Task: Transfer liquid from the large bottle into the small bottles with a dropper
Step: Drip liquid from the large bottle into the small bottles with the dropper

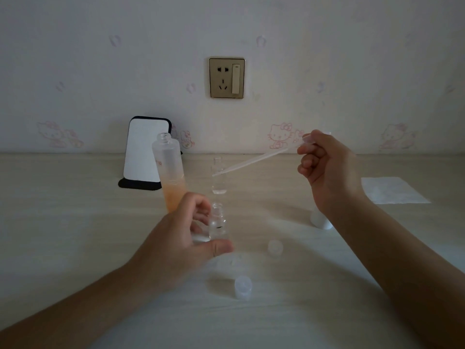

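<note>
Closest to us there's a small translucent white plastic cap (243, 285) on the pale wood-grain table (75, 222), with a second matching cap (275, 246) a bit further in. Just past those, our left hand (181, 235) is wrapped round a small clear glass bottle (219, 222), thumb in front and fingers curled behind. The bottle is upright and uncapped.

Further back, our right hand (324, 162) pinches the bulb end of a long clear plastic dropper (251, 162). Its tip slants down-left and ends in front of another small clear bottle (218, 177), which stands right behind the first. It's pretty dim, so we honestly can't tell whether the dropper is loaded or which mouth it's aiming for.

The tall frosted bottle with orange liquid (171, 172) stands uncapped just behind the left hand, with a white card on a black stand (146, 152) behind that.

What we'd do here:
- Keep the tip lower than the bulb so nothing runs back.
- Bring the tip right over the held bottle's mouth.
- Brace the bottle on the table.
- Squeeze slowly so it doesn't squirt.
</note>
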